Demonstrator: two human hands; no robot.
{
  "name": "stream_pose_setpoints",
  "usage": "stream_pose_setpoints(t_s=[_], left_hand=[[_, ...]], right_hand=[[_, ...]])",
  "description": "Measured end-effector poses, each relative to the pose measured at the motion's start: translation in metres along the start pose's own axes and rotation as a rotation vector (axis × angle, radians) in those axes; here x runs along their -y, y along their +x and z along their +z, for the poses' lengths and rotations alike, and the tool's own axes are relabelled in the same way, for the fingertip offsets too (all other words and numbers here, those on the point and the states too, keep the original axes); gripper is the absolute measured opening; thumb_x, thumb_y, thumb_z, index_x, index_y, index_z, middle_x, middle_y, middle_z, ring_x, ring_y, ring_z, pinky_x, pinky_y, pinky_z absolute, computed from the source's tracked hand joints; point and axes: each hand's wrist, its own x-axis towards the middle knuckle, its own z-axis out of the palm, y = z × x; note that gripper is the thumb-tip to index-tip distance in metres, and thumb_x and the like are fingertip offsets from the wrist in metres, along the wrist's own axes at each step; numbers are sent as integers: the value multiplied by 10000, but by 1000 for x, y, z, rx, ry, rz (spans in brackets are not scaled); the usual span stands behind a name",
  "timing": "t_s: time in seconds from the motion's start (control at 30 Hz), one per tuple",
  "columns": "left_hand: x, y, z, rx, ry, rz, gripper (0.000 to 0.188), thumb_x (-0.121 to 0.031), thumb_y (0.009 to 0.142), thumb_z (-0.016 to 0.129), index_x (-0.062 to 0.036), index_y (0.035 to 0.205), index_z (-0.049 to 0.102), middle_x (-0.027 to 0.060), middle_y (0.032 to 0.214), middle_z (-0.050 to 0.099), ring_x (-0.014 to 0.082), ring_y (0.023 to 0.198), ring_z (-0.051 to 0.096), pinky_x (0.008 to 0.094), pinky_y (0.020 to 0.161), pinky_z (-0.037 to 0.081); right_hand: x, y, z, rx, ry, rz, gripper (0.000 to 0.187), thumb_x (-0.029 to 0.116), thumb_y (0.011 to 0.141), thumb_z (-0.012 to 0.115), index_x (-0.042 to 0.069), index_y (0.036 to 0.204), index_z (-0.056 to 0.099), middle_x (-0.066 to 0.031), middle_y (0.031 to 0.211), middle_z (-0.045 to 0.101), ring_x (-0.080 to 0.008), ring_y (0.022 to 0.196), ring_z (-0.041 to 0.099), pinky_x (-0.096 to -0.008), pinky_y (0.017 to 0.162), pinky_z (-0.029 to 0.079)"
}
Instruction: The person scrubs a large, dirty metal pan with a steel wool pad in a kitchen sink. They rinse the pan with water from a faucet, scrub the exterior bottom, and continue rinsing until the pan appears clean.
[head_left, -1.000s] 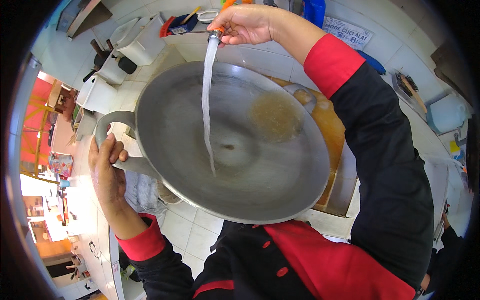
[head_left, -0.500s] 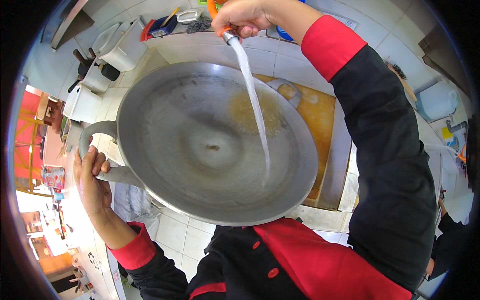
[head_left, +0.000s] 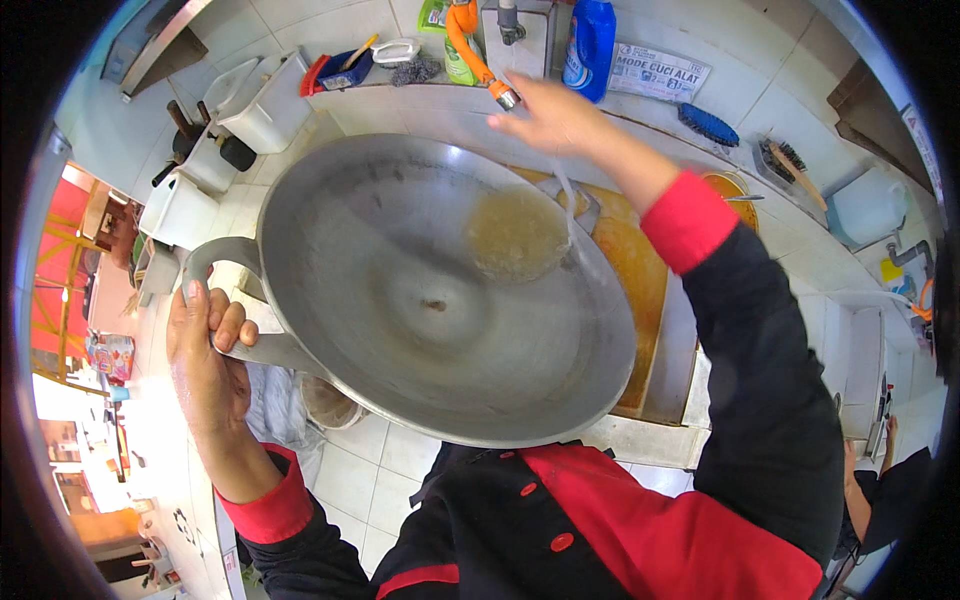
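A large grey metal wok (head_left: 400, 350) tilts over the sink, with a shallow pool of brownish water (head_left: 515, 235) on its far right side. My left hand (head_left: 213, 350) is closed round the loop handle (head_left: 222, 252) at the wok's left. Above the far rim, my right hand (head_left: 560, 118) has its fingers apart, beside the metal nozzle of an orange hose (head_left: 468, 45). A thin stream of water (head_left: 570, 205) falls below that hand toward the wok's right side. The second handle (head_left: 582, 208) shows past the far right rim.
Yellowish-brown liquid fills the sink (head_left: 690, 345) beneath. A blue bottle (head_left: 590, 50), a blue brush (head_left: 708, 125), and a scouring pad (head_left: 415, 70) line the back ledge. White bins (head_left: 262, 110) stand at left. Another person's dark sleeve (head_left: 895, 490) shows at far right.
My right hand has come off the hose nozzle and moved right and nearer. The thick water stream has thinned. The wok has shifted slightly right at its handle side, with my left hand on it.
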Motion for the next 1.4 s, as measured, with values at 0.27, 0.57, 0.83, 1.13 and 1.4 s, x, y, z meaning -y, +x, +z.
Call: stream_pose_setpoints(t_s=[0.27, 0.57, 0.83, 1.13, 1.4], left_hand=[[-10, -11, -1, 10, 14, 16, 113, -150, 958, 454, -44, 994, 459, -38, 675, 350, 55, 563, 376, 234, 548, 415], [-5, -11, 4, 190, 229, 25, 276, -259, 885, 585, -18, 913, 451, 63, 747, 600, 144, 673, 596, 258, 608, 454], [-29, 14, -10, 87, 332, 254, 275, -165, 800, 510, 79, 848, 627, 148, 809, 647, 211, 682, 597, 363, 532, 469], [-41, -1, -42, 70, 222, 217, 254, -167, 777, 521, 49, 792, 653, 145, 798, 641, 219, 661, 562, 381, 505, 418], [-46, -45, -85, 62, 119, 139, 260, -196, 804, 513, 29, 814, 642, 121, 758, 619, 167, 553, 479, 335, 459, 359]], right_hand=[[-71, -257, 96, 936, 130, 1011, 614, 448, 857, 526, -74, 1179, 507, -257, 1010, 612, -357, 930, 611, -451, 750, 504], [-108, -355, 146, 227, 916, 1399, 213, 69, 820, 525, -42, 997, 569, -155, 908, 618, -275, 846, 595, -407, 729, 489], [-109, -307, 98, 152, 690, 1252, 219, 98, 779, 559, -56, 928, 609, -131, 853, 624, -257, 726, 585, -367, 668, 464], [-123, -268, 68, 232, 595, 1185, 221, 116, 768, 570, -55, 897, 626, -122, 819, 626, -246, 708, 586, -364, 655, 458], [-139, -252, 72, 265, 302, 1155, 214, 126, 743, 590, -56, 841, 645, -98, 771, 621, -212, 666, 570, -352, 630, 443]])
